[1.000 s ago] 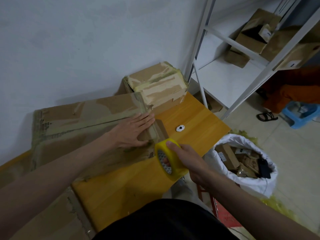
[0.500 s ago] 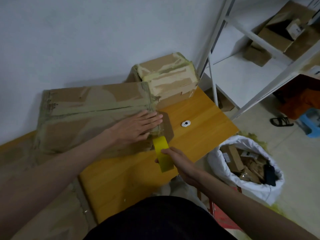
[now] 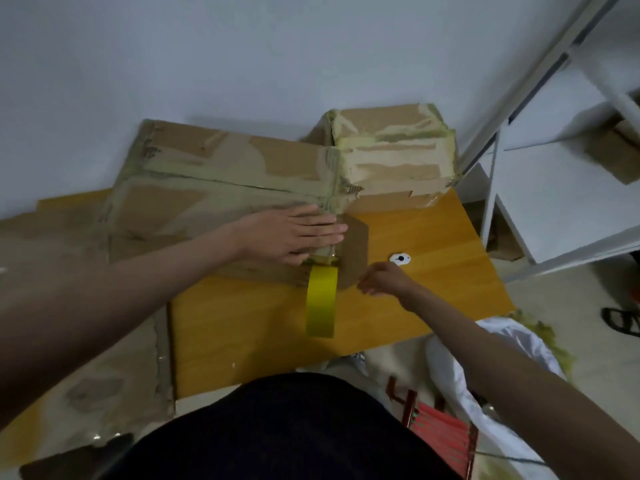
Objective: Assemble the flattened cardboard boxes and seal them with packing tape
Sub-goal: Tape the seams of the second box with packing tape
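Pressing flat on the top of the large cardboard box [image 3: 214,188], the left hand [image 3: 294,233] is seen with its fingers straight and together, laid over the taped seam near the box's right end. The box is stood on the wooden table [image 3: 415,299] against the wall [image 3: 242,64], and its surface is covered with strips of old tape. A loose flap [image 3: 353,251] is seen hanging down at the box's right end, just beyond the fingertips. The yellow roll of tape [image 3: 321,301] is seen on edge just below the left hand, at the box's near right corner, with a short length of tape run up from it to the box edge. The right hand [image 3: 381,280] is held close to the right of the roll, beside the flap, with its fingers curled; whether anything is pinched in them cannot be told. A smaller taped box [image 3: 391,157] is stood against the wall, touching the right end of the large one. A small white disc [image 3: 400,259] is laid on the table just beyond the right hand. A white metal shelf [image 3: 554,188] is stood to the right, and a white bag [image 3: 485,368] is seen on the floor below the table edge.
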{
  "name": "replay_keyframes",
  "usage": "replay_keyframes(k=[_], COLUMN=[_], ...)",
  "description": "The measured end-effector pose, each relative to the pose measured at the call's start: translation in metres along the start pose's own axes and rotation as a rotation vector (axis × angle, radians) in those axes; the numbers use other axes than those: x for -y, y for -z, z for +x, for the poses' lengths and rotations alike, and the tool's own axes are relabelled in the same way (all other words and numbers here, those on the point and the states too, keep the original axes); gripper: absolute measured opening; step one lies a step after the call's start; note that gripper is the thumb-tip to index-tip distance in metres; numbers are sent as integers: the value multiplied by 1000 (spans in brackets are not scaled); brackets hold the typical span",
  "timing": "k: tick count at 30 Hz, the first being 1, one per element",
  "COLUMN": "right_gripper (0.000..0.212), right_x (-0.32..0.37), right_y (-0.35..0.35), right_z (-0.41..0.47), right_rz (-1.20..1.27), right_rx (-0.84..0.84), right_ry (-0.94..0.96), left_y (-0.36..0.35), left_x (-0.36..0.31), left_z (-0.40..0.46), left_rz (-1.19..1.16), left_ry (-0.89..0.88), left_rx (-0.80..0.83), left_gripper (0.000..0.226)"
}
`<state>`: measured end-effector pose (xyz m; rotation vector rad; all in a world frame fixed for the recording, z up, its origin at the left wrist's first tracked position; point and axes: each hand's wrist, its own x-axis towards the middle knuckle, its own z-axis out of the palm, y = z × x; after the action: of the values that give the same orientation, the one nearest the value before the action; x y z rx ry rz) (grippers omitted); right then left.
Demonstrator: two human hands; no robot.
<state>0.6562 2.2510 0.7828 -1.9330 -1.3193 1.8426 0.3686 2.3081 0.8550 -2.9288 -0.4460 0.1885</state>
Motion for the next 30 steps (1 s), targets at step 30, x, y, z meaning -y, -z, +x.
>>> replay_keyframes(k=[30], right_gripper=[28], right_x=[-16], right_y=[46], right_z=[27], right_rz=[-228], right_rx=[-398], right_ry=[554], left_y=[27], left_x=[-54], left_z=[-17], left_rz=[-23], left_ry=[447], left_rx=[-3], left_gripper=[72])
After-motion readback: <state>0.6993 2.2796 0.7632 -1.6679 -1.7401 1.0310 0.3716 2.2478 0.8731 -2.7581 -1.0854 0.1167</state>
